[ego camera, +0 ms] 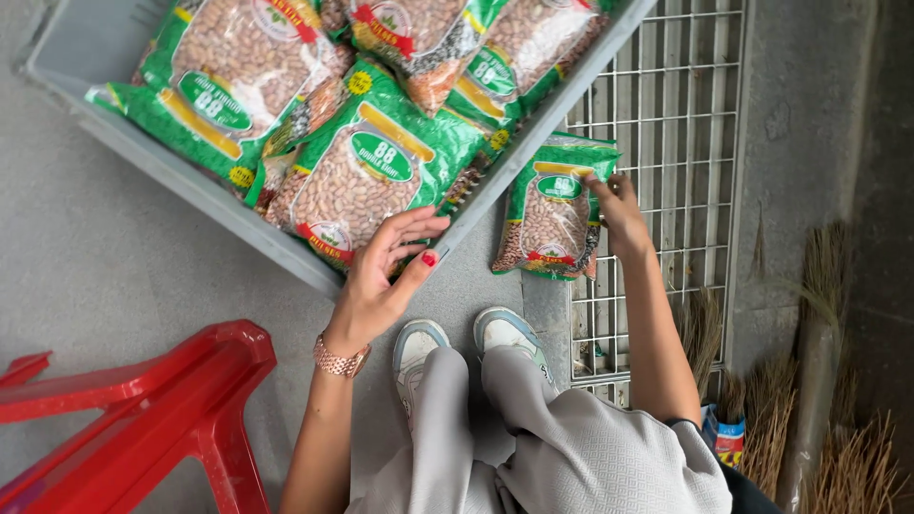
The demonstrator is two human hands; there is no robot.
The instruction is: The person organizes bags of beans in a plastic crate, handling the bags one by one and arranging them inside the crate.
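**Hands at a crate of bean packets, seen from above**

Knees in grey cloth fill the near edge, with two pale sneakers (473, 345) on the concrete floor (114, 257) just beyond. A red plastic stool (152, 419) lies near left; brooms (819, 381) lean at right. The left hand (386, 271), a rose-gold watch (341, 361) at its wrist, rests with fingers spread and slightly curled on a green packet of beans (367, 181) at the rim of the grey crate (190, 186), apparently not gripping. The right hand (619, 214) pinches the upper edge of a separate bean packet (550, 221), which stands outside the crate, partly over a metal floor grate (666, 143). Farther off, more packets fill the crate.
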